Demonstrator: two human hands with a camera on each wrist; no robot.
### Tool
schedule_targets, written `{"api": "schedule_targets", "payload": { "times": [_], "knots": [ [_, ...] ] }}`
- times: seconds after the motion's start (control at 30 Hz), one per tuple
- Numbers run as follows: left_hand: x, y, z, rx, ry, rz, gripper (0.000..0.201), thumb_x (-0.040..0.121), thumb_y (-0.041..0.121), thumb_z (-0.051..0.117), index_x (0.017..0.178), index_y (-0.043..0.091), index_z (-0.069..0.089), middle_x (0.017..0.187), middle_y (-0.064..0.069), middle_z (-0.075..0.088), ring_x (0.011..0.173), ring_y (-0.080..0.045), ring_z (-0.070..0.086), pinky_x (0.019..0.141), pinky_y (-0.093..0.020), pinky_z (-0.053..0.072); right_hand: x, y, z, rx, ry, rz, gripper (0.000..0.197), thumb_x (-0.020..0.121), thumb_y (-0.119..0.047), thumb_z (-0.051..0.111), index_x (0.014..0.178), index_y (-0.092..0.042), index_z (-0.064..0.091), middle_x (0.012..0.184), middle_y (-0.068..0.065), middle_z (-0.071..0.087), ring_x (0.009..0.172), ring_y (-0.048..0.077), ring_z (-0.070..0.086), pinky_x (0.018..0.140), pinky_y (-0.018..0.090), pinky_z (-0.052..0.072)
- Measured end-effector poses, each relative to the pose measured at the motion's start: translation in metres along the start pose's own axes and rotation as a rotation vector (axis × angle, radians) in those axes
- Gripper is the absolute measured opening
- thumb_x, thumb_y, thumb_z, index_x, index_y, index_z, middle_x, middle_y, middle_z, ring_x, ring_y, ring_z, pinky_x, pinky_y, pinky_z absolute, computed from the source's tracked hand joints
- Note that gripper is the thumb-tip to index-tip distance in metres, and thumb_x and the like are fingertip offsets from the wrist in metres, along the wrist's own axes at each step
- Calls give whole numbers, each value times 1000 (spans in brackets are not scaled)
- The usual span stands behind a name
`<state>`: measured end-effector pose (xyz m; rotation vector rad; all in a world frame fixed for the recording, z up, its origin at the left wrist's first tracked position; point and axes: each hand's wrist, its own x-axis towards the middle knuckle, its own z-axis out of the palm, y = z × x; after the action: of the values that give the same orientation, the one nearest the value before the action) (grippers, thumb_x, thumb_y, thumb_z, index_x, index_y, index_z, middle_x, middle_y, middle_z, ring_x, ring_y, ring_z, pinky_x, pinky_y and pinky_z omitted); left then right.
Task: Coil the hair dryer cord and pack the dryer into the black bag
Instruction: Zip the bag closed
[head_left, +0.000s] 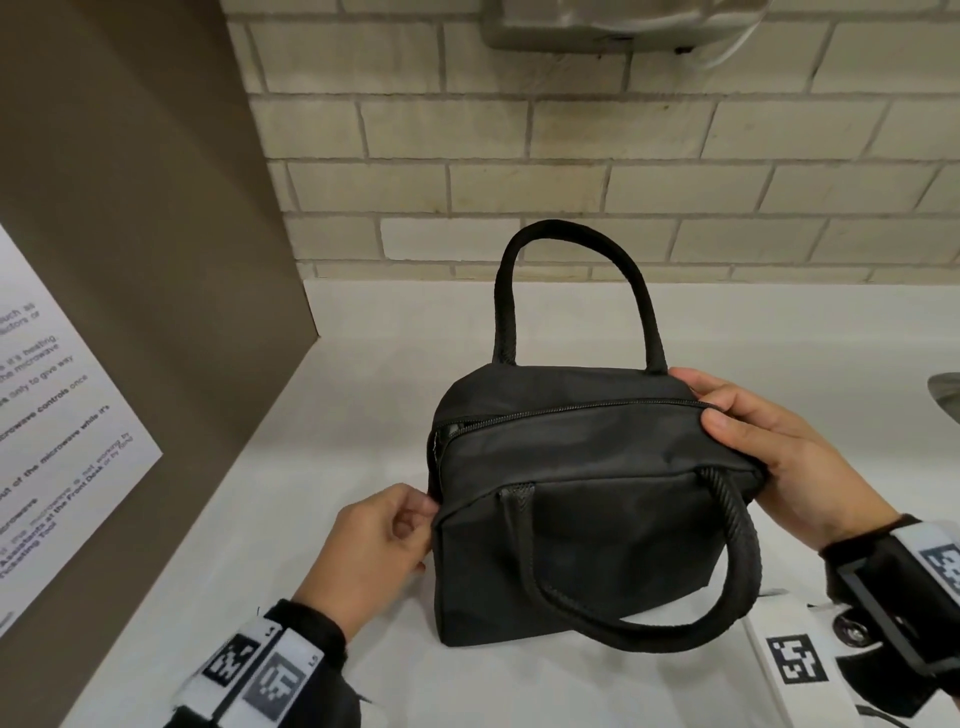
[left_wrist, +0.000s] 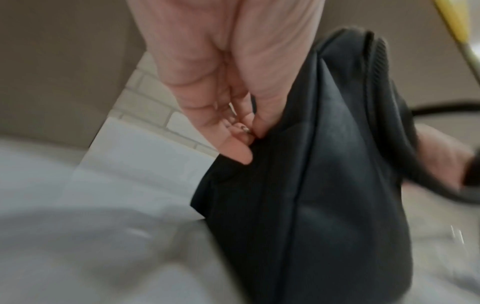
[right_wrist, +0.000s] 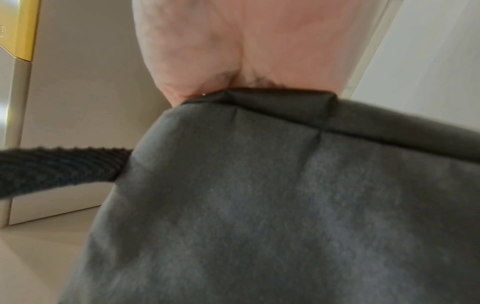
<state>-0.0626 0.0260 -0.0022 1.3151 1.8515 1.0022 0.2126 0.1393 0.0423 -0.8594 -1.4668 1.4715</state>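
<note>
Right hand (head_left: 769, 447) is gripping black bag (head_left: 571, 519) end, bracing it; left hand (head_left: 374, 545) is pinching zipper pull (left_wrist: 245, 129) at opposite end, apparently finishing closure.

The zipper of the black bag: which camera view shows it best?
The head view: the zipper runs visibly across the top of the black bag. The left wrist view shows only a small metal piece at the left hand fingertips; the right wrist view shows mostly fabric.

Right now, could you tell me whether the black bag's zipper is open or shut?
Shut: the zipper runs closed across the black bag; the left hand pinches its pull.
</note>
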Motion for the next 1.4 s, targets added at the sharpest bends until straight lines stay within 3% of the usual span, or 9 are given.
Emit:
{"api": "schedule_targets", "payload": {
  "times": [0.27,0.43,0.53,0.67,0.83,1.0,1.13,1.23,1.4],
  "knots": [
    [8,4,-34,-312,-186,-340,12,80,7,63,68,5,66,50,-2,52,39,-6,51,45,-16,50,-2,-4,-5,-62,-4,11,53,34,-62,78,62,-19,65,124,-17,58,112,5,56,91,18,44],
    [12,27,-55,-591,-261,-329,33,40,26,86,61,7,71,51,-2,56,40,-5,53,42,-15,50,-2,-11,-10,-121,-7,36,55,33,-62,79,63,-19,64,122,-15,60,116,8,54,96,26,42],
    [15,44,-55,-706,-204,-284,12,57,20,71,57,8,69,50,0,57,39,-4,53,41,-13,50,-3,-16,-6,-231,-37,31,55,36,-65,76,63,-18,64,123,-12,58,116,1,51,102,29,35],
    [14,63,-46,-764,-172,-223,15,61,20,63,48,13,67,45,4,57,37,-3,51,40,-10,48,-4,-26,7,-535,-63,35,12,77,-31,66,69,-24,62,122,-12,52,109,-16,44,98,15,31],
    [12,76,-39,-723,-124,-188,26,66,21,63,41,15,64,41,6,55,34,-2,48,36,-9,43,-13,-54,44,-911,-7,-251,18,77,-40,58,92,-45,49,120,-18,37,119,7,34,97,24,32],
    [10,71,-42,-633,-14,-165,26,76,17,62,51,12,61,38,6,52,33,-3,45,34,-11,40,-17,-72,98,-1235,103,-666,32,73,-31,58,104,-36,54,146,8,22,131,19,14,99,31,12],
    [5,70,-45,-498,56,-115,25,78,16,63,54,8,59,36,3,52,32,-4,45,33,-13,40,-17,-77,125,-1335,253,-874,24,70,-20,62,93,-26,63,131,12,46,120,26,30,90,33,21],
    [3,70,-48,-472,84,-91,27,78,18,64,54,9,60,36,3,51,33,-5,44,34,-14,39,-11,-78,142,-1386,-100,-754,19,80,-28,57,94,-17,63,87,1,58,85,26,55,71,34,39],
    [3,79,-45,-305,160,23,32,77,20,66,48,10,58,35,6,51,34,-1,41,35,-11,35,12,-60,159,-1452,-354,-435,36,86,-43,49,105,-12,54,99,5,60,92,28,58,65,32,41]
  ]
}}
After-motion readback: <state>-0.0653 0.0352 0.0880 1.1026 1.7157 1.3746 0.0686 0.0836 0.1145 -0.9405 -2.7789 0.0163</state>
